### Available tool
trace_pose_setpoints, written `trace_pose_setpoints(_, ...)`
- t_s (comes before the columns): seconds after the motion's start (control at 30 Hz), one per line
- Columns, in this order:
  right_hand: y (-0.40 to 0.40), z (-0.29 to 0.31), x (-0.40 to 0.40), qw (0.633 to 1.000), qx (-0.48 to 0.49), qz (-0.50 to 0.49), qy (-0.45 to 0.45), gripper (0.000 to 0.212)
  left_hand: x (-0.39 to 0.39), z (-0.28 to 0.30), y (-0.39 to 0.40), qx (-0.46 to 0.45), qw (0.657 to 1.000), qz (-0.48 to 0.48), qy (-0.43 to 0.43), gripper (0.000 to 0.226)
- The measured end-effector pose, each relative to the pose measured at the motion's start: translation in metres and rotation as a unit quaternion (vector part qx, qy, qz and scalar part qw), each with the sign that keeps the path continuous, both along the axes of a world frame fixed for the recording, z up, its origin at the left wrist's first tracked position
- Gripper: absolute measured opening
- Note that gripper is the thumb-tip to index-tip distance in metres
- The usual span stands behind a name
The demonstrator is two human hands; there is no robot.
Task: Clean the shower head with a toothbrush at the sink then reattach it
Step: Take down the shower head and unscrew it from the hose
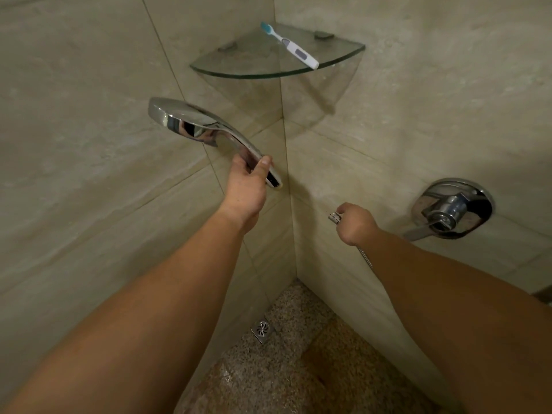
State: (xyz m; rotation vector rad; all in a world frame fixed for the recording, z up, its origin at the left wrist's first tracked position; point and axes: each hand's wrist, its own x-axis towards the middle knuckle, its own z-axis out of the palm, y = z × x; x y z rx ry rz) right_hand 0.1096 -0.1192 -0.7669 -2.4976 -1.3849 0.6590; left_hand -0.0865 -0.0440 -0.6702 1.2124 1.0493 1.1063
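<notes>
A chrome shower head [191,122] is held out in the tiled corner, its face turned away and its handle sloping down to the right. My left hand [246,189] grips the handle near its open lower end. The head is separate from the hose. My right hand [355,224] is closed around the metal hose end [334,218], a short way right of and below the handle's end; the hose [366,258] drops behind my wrist. A white toothbrush [291,46] with a teal head lies on the glass shelf above.
The glass corner shelf [239,70] juts from the corner above the shower head. A chrome mixer valve [451,209] with a lever sits on the right wall. A small square floor drain [262,330] lies in the speckled floor below the corner.
</notes>
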Motion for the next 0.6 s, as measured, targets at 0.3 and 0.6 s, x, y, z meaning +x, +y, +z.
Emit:
trace_pose_setpoints(0.3, -0.014, -0.024, -0.002, 0.999, -0.031, 0.029, -0.012, 0.031, -0.004, -0.007, -0.004, 0.001, 1.000, -0.006, 0.008, 0.020)
trace_pose_setpoints(0.6, -0.009, 0.017, -0.021, 1.000, 0.016, 0.010, 0.006, 0.034, -0.014, -0.001, -0.010, -0.004, 1.000, -0.011, 0.000, 0.028)
